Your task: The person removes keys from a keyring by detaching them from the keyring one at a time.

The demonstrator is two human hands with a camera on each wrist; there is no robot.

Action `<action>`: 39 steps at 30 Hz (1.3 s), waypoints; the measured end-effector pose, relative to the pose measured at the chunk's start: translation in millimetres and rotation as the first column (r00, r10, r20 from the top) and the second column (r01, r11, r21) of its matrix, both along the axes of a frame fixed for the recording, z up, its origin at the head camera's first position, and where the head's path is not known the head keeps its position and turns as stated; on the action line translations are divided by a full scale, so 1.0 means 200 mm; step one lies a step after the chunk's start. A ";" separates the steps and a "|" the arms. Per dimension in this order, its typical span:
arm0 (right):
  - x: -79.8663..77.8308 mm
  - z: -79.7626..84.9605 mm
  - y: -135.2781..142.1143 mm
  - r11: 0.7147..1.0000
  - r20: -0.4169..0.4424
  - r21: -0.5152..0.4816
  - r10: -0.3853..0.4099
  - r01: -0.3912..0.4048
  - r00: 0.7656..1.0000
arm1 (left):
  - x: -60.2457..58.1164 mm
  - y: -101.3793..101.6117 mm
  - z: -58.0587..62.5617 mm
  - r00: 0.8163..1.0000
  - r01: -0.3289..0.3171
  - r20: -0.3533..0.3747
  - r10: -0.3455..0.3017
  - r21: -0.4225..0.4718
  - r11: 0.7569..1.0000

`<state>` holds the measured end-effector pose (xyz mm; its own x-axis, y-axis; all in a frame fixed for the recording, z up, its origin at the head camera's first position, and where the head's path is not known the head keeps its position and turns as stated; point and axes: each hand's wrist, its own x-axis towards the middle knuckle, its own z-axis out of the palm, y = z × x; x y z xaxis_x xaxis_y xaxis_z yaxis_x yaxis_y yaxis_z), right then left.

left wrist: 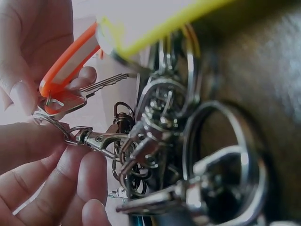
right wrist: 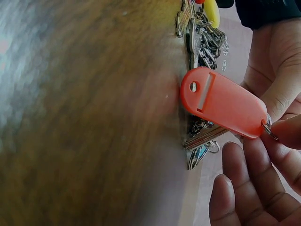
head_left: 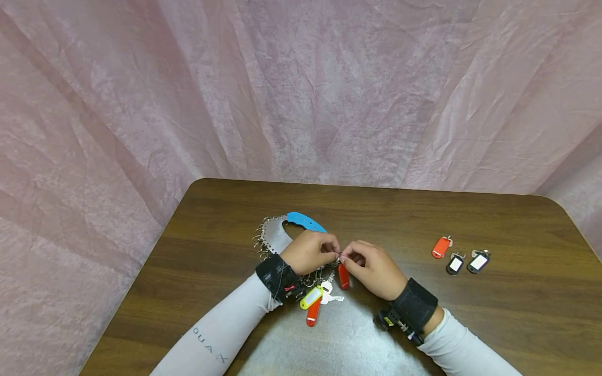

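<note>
Hanging behind everything, a pink curtain (head_left: 329, 94) backs a wood-grain table (head_left: 385, 219), where a crescent-shaped grey key holder (head_left: 275, 235) with a blue handle (head_left: 305, 221) rests. Beside the handle the left hand (head_left: 311, 253) and right hand (head_left: 378, 270) meet, fingertips closed in pinches. A red key tag (head_left: 344, 277) dangles just below them; an orange tag (head_left: 441, 247) and two black tags (head_left: 478, 262) lie well apart at right. Smaller yet, a notched key (left wrist: 101, 88) sits beside the red key tag, at the split ring (left wrist: 51, 121) both hands grip.
</note>
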<state>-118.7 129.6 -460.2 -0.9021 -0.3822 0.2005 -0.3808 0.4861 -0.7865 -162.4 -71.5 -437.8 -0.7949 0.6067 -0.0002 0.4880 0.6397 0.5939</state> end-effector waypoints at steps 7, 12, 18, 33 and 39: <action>0.00 0.00 0.00 1.000 -0.012 0.002 0.005 -0.005 1.000 | 0.00 0.00 0.00 1.000 -0.015 0.016 0.015 0.015 1.000; 0.00 0.00 0.00 1.000 -0.015 0.005 0.000 0.000 1.000 | 0.00 0.00 0.00 1.000 0.001 0.001 -0.001 0.020 1.000; 0.00 0.00 0.00 1.000 -0.015 0.001 -0.001 0.001 1.000 | 0.01 0.00 0.00 1.000 0.015 -0.020 -0.015 0.022 1.000; 0.00 -0.01 0.00 1.000 -0.027 -0.002 -0.013 0.013 1.000 | 0.02 0.01 0.00 0.999 0.014 -0.029 -0.014 0.023 1.000; 0.00 0.00 0.00 1.000 -0.034 -0.010 -0.016 0.015 0.999 | 0.02 0.01 0.01 0.999 0.023 -0.044 -0.022 0.014 1.000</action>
<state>-118.6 128.6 -461.0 -0.9003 -0.3661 0.2355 -0.4004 0.4843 -0.7779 -158.7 -69.5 -436.2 -0.7802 0.6240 0.0432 0.5279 0.6200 0.5804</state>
